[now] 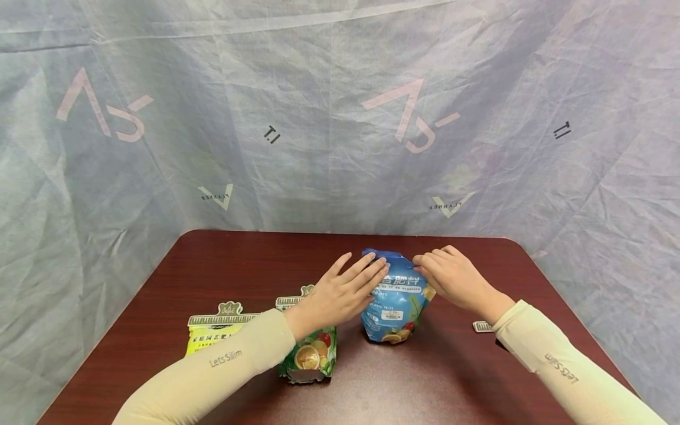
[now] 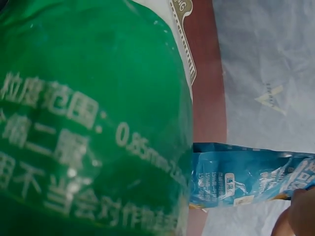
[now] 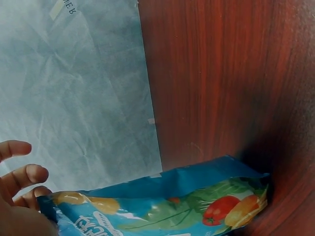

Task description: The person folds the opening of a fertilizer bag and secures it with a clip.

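Observation:
A blue fertilizer bag (image 1: 395,301) printed with fruit and vegetables stands upright on the table. My right hand (image 1: 454,277) pinches its top right corner; in the right wrist view, the bag's corner (image 3: 49,209) sits by the thumb and curled fingers (image 3: 29,174). My left hand (image 1: 340,292) lies with straight fingers against the bag's upper left front. Below my left wrist is a green bag (image 1: 308,357) with a clip (image 1: 289,302) along its top, and it fills much of the left wrist view. Part of it is hidden by the left forearm.
A yellow bag (image 1: 209,337) topped by a similar ruler-patterned clip (image 1: 228,316) stands at the left, partly behind the left sleeve. One more clip (image 1: 482,326) lies beside the right wrist. Grey cloth (image 1: 329,118) hangs behind the dark red table (image 1: 239,260).

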Demonstrator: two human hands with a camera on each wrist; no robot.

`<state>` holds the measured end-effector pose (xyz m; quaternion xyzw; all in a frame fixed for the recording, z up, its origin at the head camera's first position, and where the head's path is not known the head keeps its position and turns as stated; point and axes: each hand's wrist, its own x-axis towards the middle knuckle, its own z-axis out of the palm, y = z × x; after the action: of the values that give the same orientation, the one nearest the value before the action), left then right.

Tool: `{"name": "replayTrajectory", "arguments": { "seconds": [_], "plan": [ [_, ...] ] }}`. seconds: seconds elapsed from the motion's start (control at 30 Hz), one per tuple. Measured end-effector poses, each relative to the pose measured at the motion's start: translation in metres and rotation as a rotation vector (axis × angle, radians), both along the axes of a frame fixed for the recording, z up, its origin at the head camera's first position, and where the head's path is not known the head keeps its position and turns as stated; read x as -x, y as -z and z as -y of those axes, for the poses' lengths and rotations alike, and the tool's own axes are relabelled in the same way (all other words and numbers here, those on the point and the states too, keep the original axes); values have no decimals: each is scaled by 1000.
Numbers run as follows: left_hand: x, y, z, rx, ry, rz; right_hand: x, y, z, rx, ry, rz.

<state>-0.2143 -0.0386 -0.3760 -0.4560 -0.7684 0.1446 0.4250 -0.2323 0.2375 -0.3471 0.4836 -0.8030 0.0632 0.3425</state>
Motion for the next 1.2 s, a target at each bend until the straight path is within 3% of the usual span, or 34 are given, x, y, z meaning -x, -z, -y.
{"name": "replayTrajectory", "arguments": {
  "seconds": [0.17, 0.4, 0.93, 1.2],
  "plan": [
    [2, 1, 0, -2, -5, 26, -1, 2, 1, 25, 0, -1],
    [4, 2, 0, 0, -10, -11, -3, 1, 2, 20, 23, 4],
    [10, 4, -3, -1, -26, 33, -5, 2, 0, -8, 49, -2],
    [13, 3, -7, -8, -18, 3, -5, 4, 0, 3, 47, -13]
  ]
}}
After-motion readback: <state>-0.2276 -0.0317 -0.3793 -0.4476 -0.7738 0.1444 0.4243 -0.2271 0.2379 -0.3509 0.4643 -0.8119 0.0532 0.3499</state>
